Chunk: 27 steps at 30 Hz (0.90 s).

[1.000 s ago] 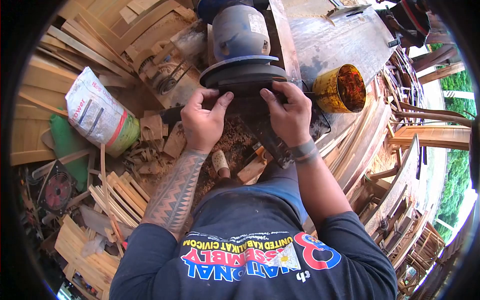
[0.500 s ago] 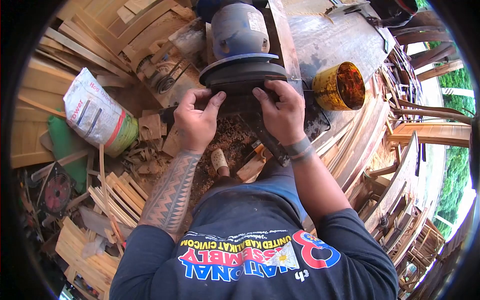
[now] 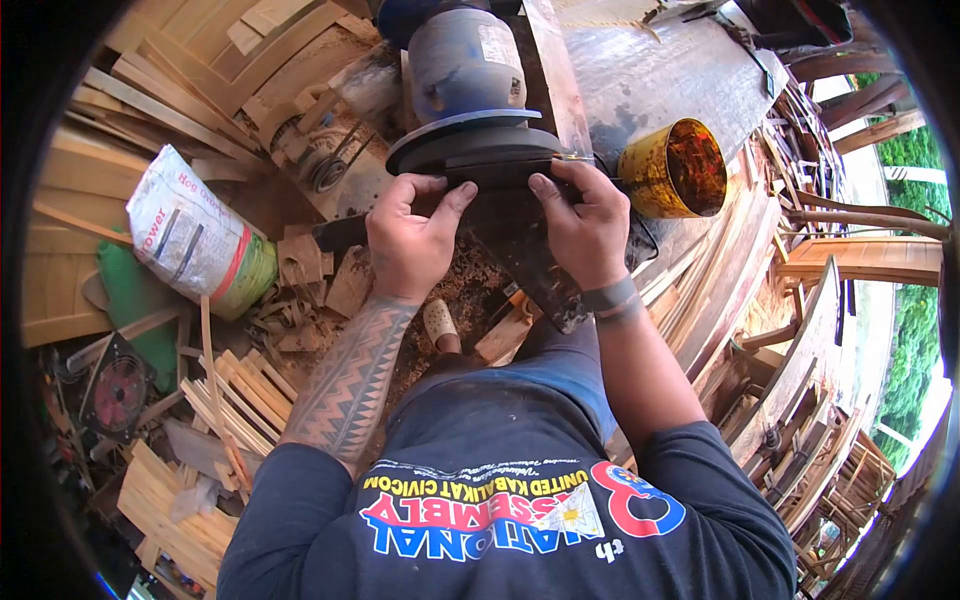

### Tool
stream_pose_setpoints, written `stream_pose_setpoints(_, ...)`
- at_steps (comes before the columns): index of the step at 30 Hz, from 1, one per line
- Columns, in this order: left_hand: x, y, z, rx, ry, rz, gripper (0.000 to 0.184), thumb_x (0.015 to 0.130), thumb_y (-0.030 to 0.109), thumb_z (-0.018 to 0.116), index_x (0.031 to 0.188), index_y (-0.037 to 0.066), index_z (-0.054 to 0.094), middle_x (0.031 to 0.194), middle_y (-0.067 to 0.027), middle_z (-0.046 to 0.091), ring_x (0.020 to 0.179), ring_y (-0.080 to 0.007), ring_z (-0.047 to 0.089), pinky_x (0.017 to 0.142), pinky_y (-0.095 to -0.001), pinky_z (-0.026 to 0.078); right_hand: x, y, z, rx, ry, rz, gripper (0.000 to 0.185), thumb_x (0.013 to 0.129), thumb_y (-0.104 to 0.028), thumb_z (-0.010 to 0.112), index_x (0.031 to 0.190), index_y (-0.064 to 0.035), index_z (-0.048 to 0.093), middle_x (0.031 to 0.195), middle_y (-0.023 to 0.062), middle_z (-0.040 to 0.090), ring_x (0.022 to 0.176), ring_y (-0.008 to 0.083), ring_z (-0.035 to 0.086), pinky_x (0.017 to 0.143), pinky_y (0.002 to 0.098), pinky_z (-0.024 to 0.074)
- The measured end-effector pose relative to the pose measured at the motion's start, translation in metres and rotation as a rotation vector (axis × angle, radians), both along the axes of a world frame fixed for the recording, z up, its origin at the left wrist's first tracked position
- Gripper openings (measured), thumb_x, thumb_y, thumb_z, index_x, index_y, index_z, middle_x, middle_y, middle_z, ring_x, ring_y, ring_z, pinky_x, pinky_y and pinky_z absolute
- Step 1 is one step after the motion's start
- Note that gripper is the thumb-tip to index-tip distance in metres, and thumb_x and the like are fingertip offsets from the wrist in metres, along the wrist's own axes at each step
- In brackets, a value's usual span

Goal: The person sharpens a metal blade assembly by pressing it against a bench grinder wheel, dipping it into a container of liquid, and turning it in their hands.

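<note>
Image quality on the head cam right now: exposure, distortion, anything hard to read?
Head view: strong fisheye with a dark rounded border; outdoor strip by the greenery blown out at right; dark piece between left hand and right hand low-contrast, its outline hard to read; both hands reasonably sharp.

- Worn at head, above and behind left hand (image 3: 410, 240) and right hand (image 3: 588, 232).
- Aimed forward, steeply down; wide, round-edged view.
- Set near: shirt front (image 3: 480, 440) closest, hands mid-range, motor (image 3: 465, 75) just beyond them.
</note>
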State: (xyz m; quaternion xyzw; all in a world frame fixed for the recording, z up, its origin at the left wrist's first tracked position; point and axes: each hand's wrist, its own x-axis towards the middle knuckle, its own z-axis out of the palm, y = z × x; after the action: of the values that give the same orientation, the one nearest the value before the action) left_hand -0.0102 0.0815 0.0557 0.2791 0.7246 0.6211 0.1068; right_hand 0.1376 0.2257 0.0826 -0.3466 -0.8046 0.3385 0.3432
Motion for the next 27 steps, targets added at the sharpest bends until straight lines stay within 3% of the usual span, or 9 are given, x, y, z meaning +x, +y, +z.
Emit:
stream_pose_setpoints(15, 0.009, 0.014, 0.002, -0.02, 0.041, -0.014, 0.031, 0.09, 0.02, 0.095, 0.097, -0.003, 0.075, 0.084, -0.0122, 0.08, 0.075, -0.0166, 0.075, 0.071, -0.0326, 0.059, 0.013, 0.013, -0.003, -0.054, -0.006, -0.029, 0.026, 0.093, -0.018, 0.086, 0.109, 0.0015, 0.08, 0.099, 0.0207, 0.079, 0.086, 0.0315, 0.079, 0.08, 0.0379, 0.0603)
stream_pose_setpoints(21, -0.003, -0.006, -0.003, -0.027, -0.015, 0.042, 0.031, 0.089, 0.019, 0.095, 0.097, -0.003, 0.076, 0.086, -0.011, 0.08, 0.077, -0.0143, 0.073, 0.075, -0.0318, 0.059, -0.005, -0.003, 0.0, -0.008, 0.012, 0.062, 0.026, 0.092, -0.018, 0.086, 0.106, 0.0023, 0.077, 0.103, 0.0203, 0.078, 0.092, 0.037, 0.076, 0.082, 0.0412, 0.0598)
stream_pose_setpoints(27, -0.017, -0.025, -0.007, 0.004, -0.028, 0.049, 0.032, 0.091, 0.021, 0.095, 0.1, -0.003, 0.076, 0.09, -0.0107, 0.08, 0.08, -0.0137, 0.073, 0.077, -0.0315, 0.059, -0.02, -0.018, 0.0, 0.068, 0.035, 0.084, 0.023, 0.091, -0.016, 0.085, 0.1, 0.0019, 0.074, 0.095, 0.0208, 0.074, 0.089, 0.0424, 0.072, 0.079, 0.0462, 0.0569)
